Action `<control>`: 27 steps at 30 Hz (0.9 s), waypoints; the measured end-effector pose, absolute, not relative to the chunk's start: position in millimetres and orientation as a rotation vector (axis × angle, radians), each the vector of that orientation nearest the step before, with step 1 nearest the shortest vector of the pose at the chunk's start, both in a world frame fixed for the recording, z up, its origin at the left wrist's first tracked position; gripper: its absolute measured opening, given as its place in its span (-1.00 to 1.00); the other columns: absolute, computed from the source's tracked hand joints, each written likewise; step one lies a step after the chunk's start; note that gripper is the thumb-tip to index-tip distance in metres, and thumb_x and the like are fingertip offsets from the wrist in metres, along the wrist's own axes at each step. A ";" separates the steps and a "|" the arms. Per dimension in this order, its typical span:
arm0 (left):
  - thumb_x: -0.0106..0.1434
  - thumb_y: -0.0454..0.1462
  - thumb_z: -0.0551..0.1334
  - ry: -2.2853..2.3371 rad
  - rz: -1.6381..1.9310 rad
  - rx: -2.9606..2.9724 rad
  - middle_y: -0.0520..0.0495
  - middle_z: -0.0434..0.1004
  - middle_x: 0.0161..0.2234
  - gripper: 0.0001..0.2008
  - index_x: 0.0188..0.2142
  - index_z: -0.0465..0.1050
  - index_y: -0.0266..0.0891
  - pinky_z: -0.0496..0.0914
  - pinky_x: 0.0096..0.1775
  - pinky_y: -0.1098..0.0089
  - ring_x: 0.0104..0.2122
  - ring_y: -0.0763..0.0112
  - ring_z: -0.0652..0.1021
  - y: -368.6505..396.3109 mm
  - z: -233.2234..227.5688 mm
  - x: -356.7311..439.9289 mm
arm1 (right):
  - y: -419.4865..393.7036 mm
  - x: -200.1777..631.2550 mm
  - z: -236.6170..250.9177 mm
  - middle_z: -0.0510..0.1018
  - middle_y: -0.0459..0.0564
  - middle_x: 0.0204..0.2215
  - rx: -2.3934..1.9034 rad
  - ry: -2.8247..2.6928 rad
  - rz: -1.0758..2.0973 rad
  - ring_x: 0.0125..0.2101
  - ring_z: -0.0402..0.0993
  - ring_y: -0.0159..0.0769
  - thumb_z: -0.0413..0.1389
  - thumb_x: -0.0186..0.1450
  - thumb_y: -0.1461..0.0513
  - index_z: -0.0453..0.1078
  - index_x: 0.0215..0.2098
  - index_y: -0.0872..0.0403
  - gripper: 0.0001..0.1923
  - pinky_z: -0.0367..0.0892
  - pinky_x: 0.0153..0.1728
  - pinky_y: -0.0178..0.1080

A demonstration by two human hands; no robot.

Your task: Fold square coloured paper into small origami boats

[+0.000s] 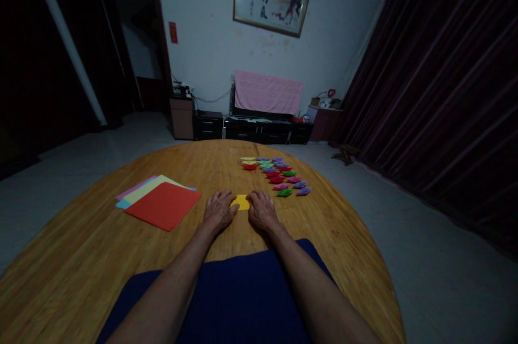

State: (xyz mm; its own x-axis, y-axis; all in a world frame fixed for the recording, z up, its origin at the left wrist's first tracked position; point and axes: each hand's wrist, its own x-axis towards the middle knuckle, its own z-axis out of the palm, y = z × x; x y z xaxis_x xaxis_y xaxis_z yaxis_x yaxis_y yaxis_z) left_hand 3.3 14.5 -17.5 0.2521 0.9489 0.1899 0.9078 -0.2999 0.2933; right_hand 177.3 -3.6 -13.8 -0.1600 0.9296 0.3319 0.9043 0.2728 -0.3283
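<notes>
A small yellow folded paper point(242, 202) lies on the round wooden table point(81, 268). My left hand point(219, 211) presses on its left side and my right hand point(262, 209) on its right side, palms down, fingers over the paper's edges. Most of the yellow piece is hidden under my fingers. A stack of coloured paper sheets point(162, 203), red on top, lies to the left of my left hand. Several small folded paper pieces point(279, 174) in many colours sit in rows beyond my right hand.
A dark blue cloth point(238, 301) covers the table's near edge under my forearms. Beyond the table stand a low black cabinet point(259, 129) with a pink cloth point(267, 92) over it, and dark curtains point(445, 90) on the right.
</notes>
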 end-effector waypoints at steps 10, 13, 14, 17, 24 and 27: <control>0.40 -0.09 -0.04 1.834 0.370 2.436 -0.10 0.22 0.32 -0.51 0.25 0.30 -0.09 0.16 0.17 0.03 0.27 -0.02 0.20 13.2 -18.2 8.4 | -8.2 156.9 -12.9 0.35 0.07 0.17 -1.701 -2.139 -0.034 0.11 0.21 -0.10 -0.07 0.39 0.18 0.36 0.11 -0.01 -0.64 0.12 0.05 -0.07; 0.40 -0.11 -0.04 1.833 0.351 2.438 -0.08 0.22 0.32 -0.51 0.27 0.27 -0.06 0.16 0.16 0.02 0.27 -0.02 0.20 11.5 -15.4 8.5 | -9.0 154.7 -9.4 0.32 0.04 0.21 -1.753 -2.166 0.013 0.12 0.21 -0.07 -0.09 0.40 0.17 0.33 0.17 -0.11 -0.59 0.13 0.04 -0.04; 0.40 -0.12 -0.04 1.833 0.352 2.438 -0.07 0.22 0.32 -0.51 0.27 0.27 -0.04 0.16 0.16 0.02 0.26 -0.01 0.21 11.1 -14.4 8.4 | -9.0 155.4 -8.1 0.31 0.03 0.22 -1.771 -2.162 0.028 0.12 0.21 -0.06 -0.08 0.39 0.18 0.33 0.18 -0.14 -0.58 0.13 0.04 -0.03; 0.40 -0.13 -0.04 1.826 0.368 2.445 -0.08 0.23 0.31 -0.52 0.26 0.28 -0.03 0.16 0.16 0.03 0.25 0.00 0.23 10.4 -12.8 7.7 | -9.0 161.0 -5.4 0.32 0.03 0.21 -1.782 -2.152 0.063 0.12 0.21 -0.07 -0.06 0.37 0.22 0.35 0.17 -0.17 -0.56 0.14 0.05 -0.06; 0.39 -0.12 -0.04 1.804 0.382 2.436 -0.10 0.22 0.32 -0.51 0.26 0.30 -0.05 0.15 0.16 0.00 0.25 -0.06 0.21 12.5 -15.7 6.5 | -7.2 174.5 -8.8 0.34 0.07 0.19 -1.725 -2.147 0.081 0.13 0.23 -0.11 -0.07 0.35 0.31 0.40 0.13 -0.11 -0.55 0.17 0.05 -0.10; 0.39 -0.12 -0.04 1.808 0.366 2.438 -0.09 0.22 0.32 -0.51 0.26 0.29 -0.04 0.15 0.16 0.02 0.25 -0.05 0.22 12.4 -15.7 6.5 | -4.9 176.0 -12.6 0.36 0.08 0.18 -1.703 -2.143 0.082 0.12 0.25 -0.11 -0.08 0.35 0.31 0.41 0.11 -0.09 -0.56 0.18 0.07 -0.10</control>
State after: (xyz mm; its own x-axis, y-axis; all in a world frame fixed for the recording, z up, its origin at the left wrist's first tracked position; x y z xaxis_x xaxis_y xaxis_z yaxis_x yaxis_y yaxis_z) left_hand 6.5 12.4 -15.7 0.2734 0.9516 0.1406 0.9314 -0.2984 0.2085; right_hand 176.0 -4.9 -12.6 -0.1773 0.9461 0.2710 0.9227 0.2556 -0.2888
